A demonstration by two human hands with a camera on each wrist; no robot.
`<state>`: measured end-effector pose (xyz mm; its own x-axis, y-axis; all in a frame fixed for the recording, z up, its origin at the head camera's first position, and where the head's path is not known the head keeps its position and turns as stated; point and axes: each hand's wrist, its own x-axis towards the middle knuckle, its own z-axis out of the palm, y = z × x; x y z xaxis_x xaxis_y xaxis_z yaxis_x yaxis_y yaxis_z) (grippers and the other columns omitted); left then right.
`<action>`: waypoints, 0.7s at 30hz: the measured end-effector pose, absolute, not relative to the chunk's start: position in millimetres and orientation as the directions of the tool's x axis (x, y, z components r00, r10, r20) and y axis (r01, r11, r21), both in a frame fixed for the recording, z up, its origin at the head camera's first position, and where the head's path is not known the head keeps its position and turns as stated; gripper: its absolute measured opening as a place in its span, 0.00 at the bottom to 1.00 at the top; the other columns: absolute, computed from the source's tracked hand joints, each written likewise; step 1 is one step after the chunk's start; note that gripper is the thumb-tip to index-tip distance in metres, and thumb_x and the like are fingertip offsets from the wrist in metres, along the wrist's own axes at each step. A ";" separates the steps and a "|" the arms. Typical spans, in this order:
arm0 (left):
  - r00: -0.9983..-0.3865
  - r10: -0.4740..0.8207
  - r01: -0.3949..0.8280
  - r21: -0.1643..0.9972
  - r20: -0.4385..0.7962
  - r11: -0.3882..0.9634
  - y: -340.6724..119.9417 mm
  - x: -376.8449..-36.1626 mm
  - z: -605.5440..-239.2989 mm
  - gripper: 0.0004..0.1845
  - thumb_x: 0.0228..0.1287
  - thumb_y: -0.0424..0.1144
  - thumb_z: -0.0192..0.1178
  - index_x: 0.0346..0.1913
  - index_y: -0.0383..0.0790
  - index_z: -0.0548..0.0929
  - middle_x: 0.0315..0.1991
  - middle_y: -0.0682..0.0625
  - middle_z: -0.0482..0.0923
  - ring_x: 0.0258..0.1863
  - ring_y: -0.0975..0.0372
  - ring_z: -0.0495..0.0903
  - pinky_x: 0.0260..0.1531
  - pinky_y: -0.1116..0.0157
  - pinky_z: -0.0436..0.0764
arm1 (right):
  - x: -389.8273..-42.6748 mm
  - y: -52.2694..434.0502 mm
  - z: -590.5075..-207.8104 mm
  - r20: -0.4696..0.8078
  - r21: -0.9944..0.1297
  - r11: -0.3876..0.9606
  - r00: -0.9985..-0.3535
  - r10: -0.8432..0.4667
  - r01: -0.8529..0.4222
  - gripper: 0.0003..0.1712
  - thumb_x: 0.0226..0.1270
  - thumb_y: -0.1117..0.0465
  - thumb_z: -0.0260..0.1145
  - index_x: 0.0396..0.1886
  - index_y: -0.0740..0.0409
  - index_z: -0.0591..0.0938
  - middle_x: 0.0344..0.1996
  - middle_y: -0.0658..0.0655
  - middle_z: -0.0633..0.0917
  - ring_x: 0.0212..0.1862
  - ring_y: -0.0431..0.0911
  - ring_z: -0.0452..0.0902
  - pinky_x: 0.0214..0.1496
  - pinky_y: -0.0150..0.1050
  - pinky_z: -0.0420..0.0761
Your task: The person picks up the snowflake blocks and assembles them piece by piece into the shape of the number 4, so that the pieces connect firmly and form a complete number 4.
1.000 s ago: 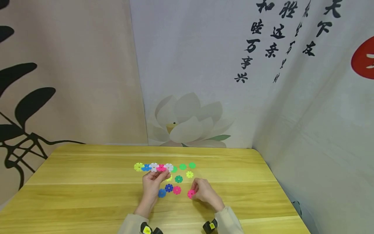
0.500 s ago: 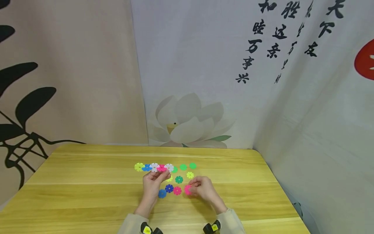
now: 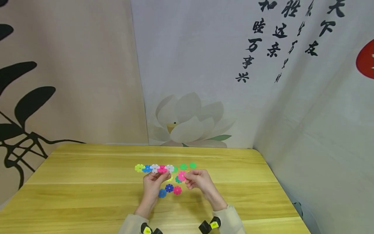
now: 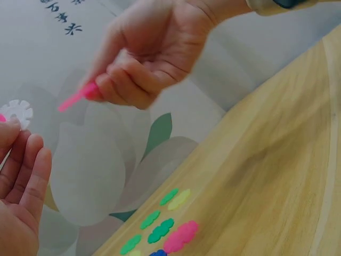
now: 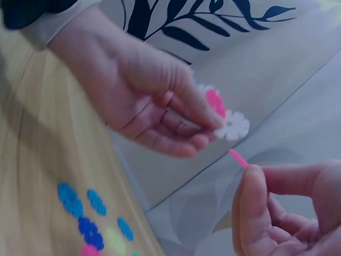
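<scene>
The left hand (image 3: 154, 184) pinches a chain of flower discs (image 3: 154, 168) above the bench (image 3: 87, 195). Just right of the chain, the right hand (image 3: 198, 182) pinches a pink disc (image 3: 182, 175). A crooked push might snap the chain. Loose discs (image 3: 169, 188) lie below it; a lotus curtain (image 3: 187, 120) hangs behind.

chain (image 3: 154, 168) in my left hand (image 3: 152, 185): yellow, blue, white, pink, white
disc (image 3: 182, 175) in my right hand (image 3: 198, 182): pink
my table (image 3: 87, 182): yellow wood grain
</scene>
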<state>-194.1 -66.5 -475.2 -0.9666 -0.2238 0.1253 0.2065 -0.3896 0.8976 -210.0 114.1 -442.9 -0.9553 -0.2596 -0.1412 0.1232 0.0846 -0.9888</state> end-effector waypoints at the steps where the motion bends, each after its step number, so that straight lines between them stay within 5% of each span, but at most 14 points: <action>1: -0.966 -0.223 0.214 0.896 0.133 -0.390 -66.5 -194.0 -475.6 0.06 0.57 0.23 0.61 0.28 0.34 0.83 0.23 0.54 0.83 0.24 0.65 0.84 0.33 0.67 0.85 | -209.9 112.8 -440.6 -0.137 -0.990 0.074 -0.955 -0.263 0.122 0.10 0.61 0.61 0.66 0.25 0.65 0.79 0.16 0.50 0.79 0.18 0.38 0.74 0.22 0.28 0.79; 10: -0.956 -0.202 0.279 0.867 0.212 -0.413 -65.0 -192.6 -475.9 0.04 0.55 0.20 0.60 0.28 0.28 0.83 0.23 0.53 0.83 0.24 0.63 0.84 0.33 0.67 0.85 | -209.0 101.7 -426.9 -0.125 -0.992 0.017 -0.946 -0.298 0.126 0.11 0.62 0.61 0.64 0.21 0.59 0.76 0.16 0.48 0.77 0.17 0.36 0.71 0.21 0.26 0.76; 21: -0.974 -0.172 0.196 0.922 0.145 -0.333 -68.0 -190.0 -473.4 0.06 0.58 0.26 0.63 0.32 0.23 0.82 0.23 0.55 0.84 0.25 0.64 0.84 0.36 0.67 0.84 | -212.6 100.4 -422.4 -0.143 -0.989 0.022 -0.911 -0.386 0.145 0.09 0.63 0.64 0.61 0.23 0.60 0.77 0.15 0.49 0.76 0.17 0.36 0.70 0.20 0.25 0.74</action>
